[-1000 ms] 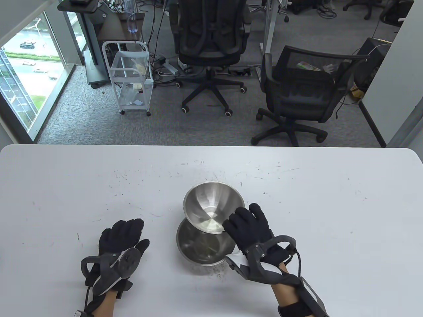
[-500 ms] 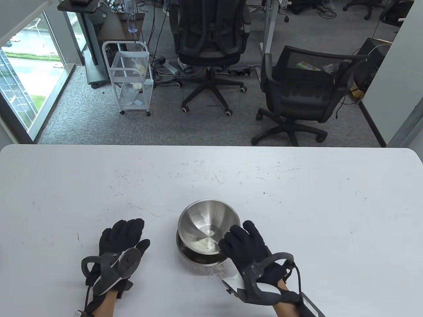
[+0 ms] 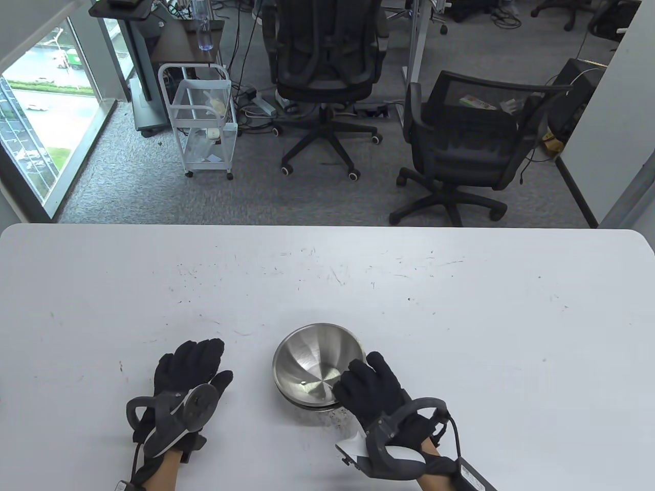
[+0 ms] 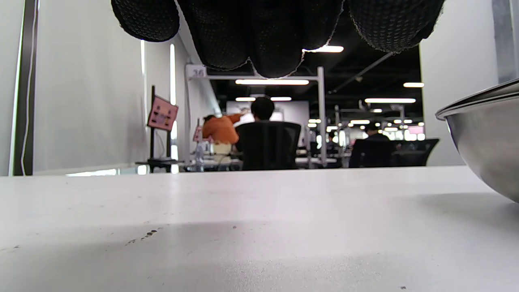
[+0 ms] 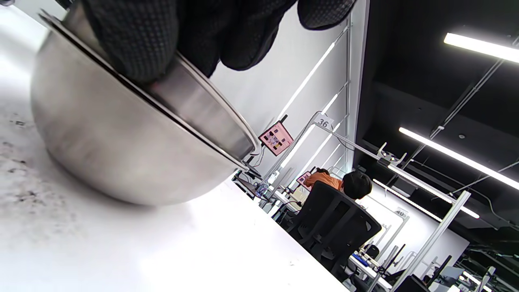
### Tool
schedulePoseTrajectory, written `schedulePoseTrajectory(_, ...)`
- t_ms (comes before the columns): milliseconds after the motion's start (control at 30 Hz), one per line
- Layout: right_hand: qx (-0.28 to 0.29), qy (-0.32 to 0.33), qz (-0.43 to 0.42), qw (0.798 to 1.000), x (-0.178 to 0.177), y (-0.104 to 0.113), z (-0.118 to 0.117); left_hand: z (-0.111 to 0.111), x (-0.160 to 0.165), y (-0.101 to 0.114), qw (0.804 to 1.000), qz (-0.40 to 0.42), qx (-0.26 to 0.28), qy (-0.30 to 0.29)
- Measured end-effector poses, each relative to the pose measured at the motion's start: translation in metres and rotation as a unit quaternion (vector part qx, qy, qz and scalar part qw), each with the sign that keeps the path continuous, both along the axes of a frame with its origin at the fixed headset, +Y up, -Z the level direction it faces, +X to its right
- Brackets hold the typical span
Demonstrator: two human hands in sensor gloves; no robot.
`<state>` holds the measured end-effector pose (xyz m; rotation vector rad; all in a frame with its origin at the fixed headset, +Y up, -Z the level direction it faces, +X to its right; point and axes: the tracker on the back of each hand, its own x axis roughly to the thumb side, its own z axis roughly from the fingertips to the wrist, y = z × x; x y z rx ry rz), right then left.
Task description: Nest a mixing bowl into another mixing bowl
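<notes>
Right hand (image 3: 372,389): closed on near-right rim of upper mixing bowl (image 3: 317,365), fingers (image 5: 134,44) over the rim edge. Left hand (image 3: 190,369): loosely spread, flat on table (image 3: 460,332), well left of the bowls, holding nothing.

Upper mixing bowl: mouth up, tilted slightly toward the far side, seated inside lower mixing bowl (image 5: 121,162); lower rim visible as a thin crescent at the near edge. Round form, no long axis.

Table: white, scuffed, dark specks just in front of the bowls. Beyond: grey carpet, two black office chairs (image 3: 460,138), white cart (image 3: 202,123), window (image 3: 36,112) at left.
</notes>
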<state>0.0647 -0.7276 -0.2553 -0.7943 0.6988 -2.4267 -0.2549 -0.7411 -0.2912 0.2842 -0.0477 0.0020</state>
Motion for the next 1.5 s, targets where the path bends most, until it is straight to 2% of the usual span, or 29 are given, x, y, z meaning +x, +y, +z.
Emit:
schedulePoseTrajectory(167,0.001,-0.002,0.026,1.000,-0.001,0.000,0.002,0.000,-0.001,0.000,1.000,0.004,-0.002,0.001)
schedulePoseTrajectory(400,-0.030,-0.009,0.060,0.998,-0.002,-0.005,0.002,0.000,-0.001,0.000,1.000,0.006,-0.003,0.001)
schedulePoseTrajectory(867,-0.037,-0.014,0.059,0.997,0.001,-0.005,0.004,0.000,-0.001,-0.001,1.000,0.006,-0.005,0.000)
schedulePoseTrajectory(1133,-0.033,-0.035,0.024,0.999,0.013,-0.007,0.002,-0.001,0.000,-0.001,1.000,0.003,-0.006,-0.001)
schedulePoseTrajectory(1500,-0.045,-0.098,-0.058,0.992,0.049,-0.009,-0.007,0.000,0.002,-0.001,1.000,-0.001,-0.005,-0.003)
